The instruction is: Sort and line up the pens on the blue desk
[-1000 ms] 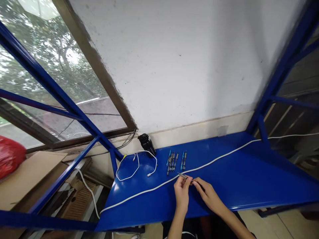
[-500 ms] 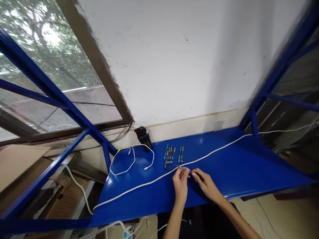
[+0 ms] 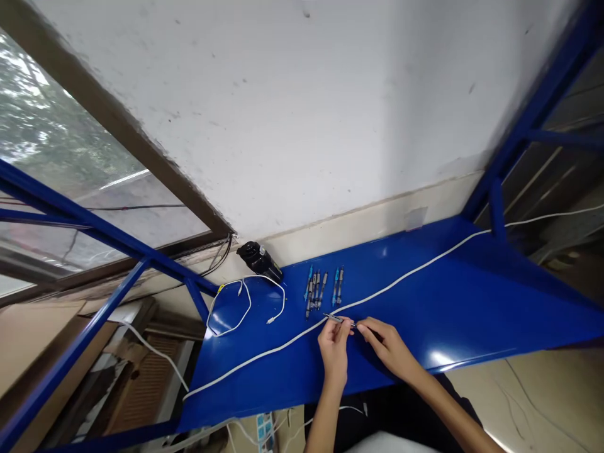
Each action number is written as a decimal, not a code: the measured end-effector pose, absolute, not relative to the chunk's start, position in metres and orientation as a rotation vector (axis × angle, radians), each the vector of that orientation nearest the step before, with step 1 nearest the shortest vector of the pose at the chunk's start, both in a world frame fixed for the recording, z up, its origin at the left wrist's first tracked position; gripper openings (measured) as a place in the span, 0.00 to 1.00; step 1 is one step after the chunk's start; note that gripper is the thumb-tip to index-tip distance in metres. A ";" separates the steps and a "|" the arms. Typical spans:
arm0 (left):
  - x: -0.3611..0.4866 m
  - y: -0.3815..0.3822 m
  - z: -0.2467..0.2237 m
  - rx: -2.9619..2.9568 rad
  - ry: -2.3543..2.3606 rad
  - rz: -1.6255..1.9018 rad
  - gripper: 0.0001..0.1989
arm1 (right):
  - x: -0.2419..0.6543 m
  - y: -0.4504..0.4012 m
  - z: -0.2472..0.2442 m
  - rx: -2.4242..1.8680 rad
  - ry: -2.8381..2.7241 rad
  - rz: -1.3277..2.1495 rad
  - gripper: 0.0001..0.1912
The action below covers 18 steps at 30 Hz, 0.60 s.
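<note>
My left hand (image 3: 334,349) and my right hand (image 3: 383,347) meet over the front of a blue metal shelf (image 3: 425,296). Their fingertips pinch opposite ends of a slim metal pen-shaped tool (image 3: 337,319), which lies just above a long white cable (image 3: 401,279). That cable crosses the shelf close to my left hand's fingers. Behind the hands, several similar pen-shaped tools (image 3: 322,289) with blue and grey bodies lie side by side. A looped white USB cable (image 3: 245,308) lies further left, beside a black bottle (image 3: 260,262) on its side.
A white plastered wall (image 3: 292,126) rises behind the shelf. Blue steel frame bars (image 3: 495,214) stand at both ends. A window (image 3: 70,157) and cardboard sheets (image 3: 28,352) are to the left. A power strip (image 3: 264,428) and loose cables sit below the shelf.
The whole view has tilted and shifted, so the shelf and its items sit further left and higher. My hands still hold the slim tool in about the same pose.
</note>
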<state>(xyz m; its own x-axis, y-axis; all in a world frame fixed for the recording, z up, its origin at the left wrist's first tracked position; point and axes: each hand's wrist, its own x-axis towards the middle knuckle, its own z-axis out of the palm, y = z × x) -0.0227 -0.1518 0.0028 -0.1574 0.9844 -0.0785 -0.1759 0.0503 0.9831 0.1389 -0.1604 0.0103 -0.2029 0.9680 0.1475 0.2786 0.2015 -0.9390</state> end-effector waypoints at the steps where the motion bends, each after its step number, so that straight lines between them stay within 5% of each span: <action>1: -0.023 -0.152 0.003 0.949 1.231 1.355 0.16 | 0.139 -0.160 0.010 -1.193 -1.642 1.052 0.20; 18: -0.024 -0.151 0.014 0.951 1.244 1.264 0.18 | 0.140 -0.161 0.005 -1.229 -1.600 1.128 0.19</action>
<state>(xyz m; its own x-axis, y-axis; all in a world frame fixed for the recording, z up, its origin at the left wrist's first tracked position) -0.0244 -0.1514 0.0141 -0.1090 0.9848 -0.1353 -0.1511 0.1181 0.9814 0.1397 -0.1607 0.0054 -0.2014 0.9765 0.0761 0.2565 0.1276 -0.9581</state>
